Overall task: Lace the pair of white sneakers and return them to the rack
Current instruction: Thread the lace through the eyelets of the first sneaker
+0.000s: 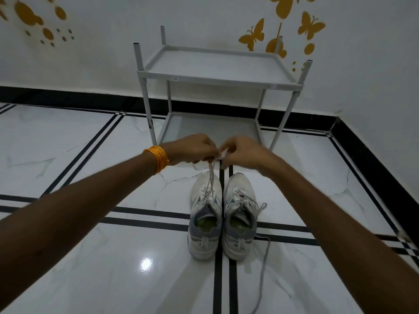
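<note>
Two white sneakers stand side by side on the floor, toes pointing away from me. From the left sneaker (205, 214) a pale lace (210, 177) runs up and away to my hands, pulled taut. My left hand (195, 149), with orange bangles on its wrist, and my right hand (243, 151) meet above and beyond the toes, both pinching the lace ends. The right sneaker (240, 216) has a loose lace (264, 264) trailing over the floor toward me. The grey two-tier rack (217, 74) stands just beyond my hands, both shelves bare.
White marble floor tiles (102, 257) with black stripe lines surround the shoes. A white wall (113, 53) with yellow butterfly decals and a black skirting stands behind the rack; another wall closes in at the right.
</note>
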### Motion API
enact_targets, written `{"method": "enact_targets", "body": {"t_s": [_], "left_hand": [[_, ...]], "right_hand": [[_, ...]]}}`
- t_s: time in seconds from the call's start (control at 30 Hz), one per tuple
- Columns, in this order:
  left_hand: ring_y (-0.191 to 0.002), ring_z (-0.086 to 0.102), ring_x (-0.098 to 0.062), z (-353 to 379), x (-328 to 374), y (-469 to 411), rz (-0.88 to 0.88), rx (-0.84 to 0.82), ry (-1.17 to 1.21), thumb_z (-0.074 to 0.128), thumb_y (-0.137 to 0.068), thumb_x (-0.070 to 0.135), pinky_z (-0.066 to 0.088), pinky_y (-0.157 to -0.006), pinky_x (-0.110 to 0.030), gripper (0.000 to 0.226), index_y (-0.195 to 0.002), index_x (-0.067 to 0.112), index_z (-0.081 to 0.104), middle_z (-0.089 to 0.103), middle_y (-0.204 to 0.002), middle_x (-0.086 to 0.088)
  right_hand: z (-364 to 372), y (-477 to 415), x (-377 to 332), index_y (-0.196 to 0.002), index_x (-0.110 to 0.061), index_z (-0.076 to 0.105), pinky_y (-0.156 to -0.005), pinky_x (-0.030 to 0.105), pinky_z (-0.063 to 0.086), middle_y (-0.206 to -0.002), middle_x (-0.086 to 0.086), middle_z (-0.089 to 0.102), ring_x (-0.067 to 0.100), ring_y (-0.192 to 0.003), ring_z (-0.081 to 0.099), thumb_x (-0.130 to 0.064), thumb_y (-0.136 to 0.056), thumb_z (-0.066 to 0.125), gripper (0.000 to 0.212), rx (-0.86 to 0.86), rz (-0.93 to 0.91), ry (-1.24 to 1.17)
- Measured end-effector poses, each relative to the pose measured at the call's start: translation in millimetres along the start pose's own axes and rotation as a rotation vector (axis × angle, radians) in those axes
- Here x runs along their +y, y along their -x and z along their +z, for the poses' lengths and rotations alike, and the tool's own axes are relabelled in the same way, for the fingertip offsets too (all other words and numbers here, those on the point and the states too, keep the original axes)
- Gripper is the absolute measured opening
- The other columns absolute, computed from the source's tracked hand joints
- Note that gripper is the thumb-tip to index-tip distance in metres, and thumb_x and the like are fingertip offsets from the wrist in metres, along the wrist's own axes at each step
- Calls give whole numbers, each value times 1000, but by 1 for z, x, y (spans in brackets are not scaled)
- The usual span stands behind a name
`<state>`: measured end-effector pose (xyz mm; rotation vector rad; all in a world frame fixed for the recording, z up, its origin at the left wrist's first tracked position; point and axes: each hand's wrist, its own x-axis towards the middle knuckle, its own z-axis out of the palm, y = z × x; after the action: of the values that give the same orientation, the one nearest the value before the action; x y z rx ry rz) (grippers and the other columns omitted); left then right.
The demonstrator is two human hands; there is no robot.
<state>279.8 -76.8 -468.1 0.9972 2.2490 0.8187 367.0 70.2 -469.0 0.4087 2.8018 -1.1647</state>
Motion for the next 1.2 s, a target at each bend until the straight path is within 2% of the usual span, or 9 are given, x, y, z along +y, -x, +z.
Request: {"method": "enact_targets", "body": {"t_s": [0.07,0.2,0.37,0.5,0.67,0.83,1.03,1.13,1.2], "left_hand": [[-49,32,-11,1,3,3,-28,12,95,50,-93,20,28,-46,-21,27,-72,6,60,41,-58,0],[-46,26,-11,2,3,6,-54,3,207,48,-93,19,24,-43,-20,28,-67,10,51,33,-55,1],[-52,32,-11,-3,-10,9,-139,29,258,61,-86,16,29,-45,-21,24,-107,7,53,42,-66,-4],[-70,46,-15,-5,-17,10,-129,-30,247,77,-72,7,41,-57,-24,58,-120,22,48,54,-92,-9],[-88,61,-24,26,-9,2,84,253,75,77,-70,2,59,-75,-39,53,-114,14,50,60,-105,-14],[-59,58,-24,38,-19,1,335,638,-241,62,-78,-4,52,-53,-46,38,-107,11,41,59,-75,-10],[-63,60,-24,42,-28,9,436,589,-357,65,-90,23,52,-57,-36,20,-90,9,52,67,-75,-10],[-61,53,-20,37,-20,7,177,485,-118,68,-87,23,42,-53,-28,22,-76,6,59,61,-69,-10],[-51,41,-14,26,-13,8,-110,239,205,63,-88,19,33,-45,-21,22,-69,8,59,50,-58,-4]], "right_hand": [[18,4,7,-90,-13,72,-65,29,43,-73,-3,59,15,-73,56,-21,-69,84,26,-92,-22,-60],[29,5,11,-72,2,66,-55,29,36,-59,7,50,15,-55,44,-30,-83,74,35,127,-173,-58],[8,13,4,-64,-19,65,-51,21,40,-58,-4,60,6,-52,51,-25,-88,66,25,141,-127,-202],[-9,20,-20,-70,-17,59,-52,22,40,-61,-3,53,11,-55,49,-22,-90,64,22,70,-144,-519],[-15,13,-54,-87,-7,63,-50,20,47,-65,1,61,12,-57,55,-19,-94,61,14,68,-242,-765],[-12,-10,-34,-94,1,64,-63,20,59,-74,8,64,13,-66,64,-7,-91,65,8,215,-24,-1151],[16,-37,20,-92,6,60,-49,22,58,-87,17,62,21,-76,66,7,-87,63,7,274,398,-1443],[32,-35,35,-88,7,59,-56,26,61,-96,23,62,27,-82,67,8,-90,58,3,189,486,-1367],[34,-26,37,-90,3,56,-65,32,62,-105,24,61,33,-89,68,5,-89,56,2,169,525,-1235]]}}
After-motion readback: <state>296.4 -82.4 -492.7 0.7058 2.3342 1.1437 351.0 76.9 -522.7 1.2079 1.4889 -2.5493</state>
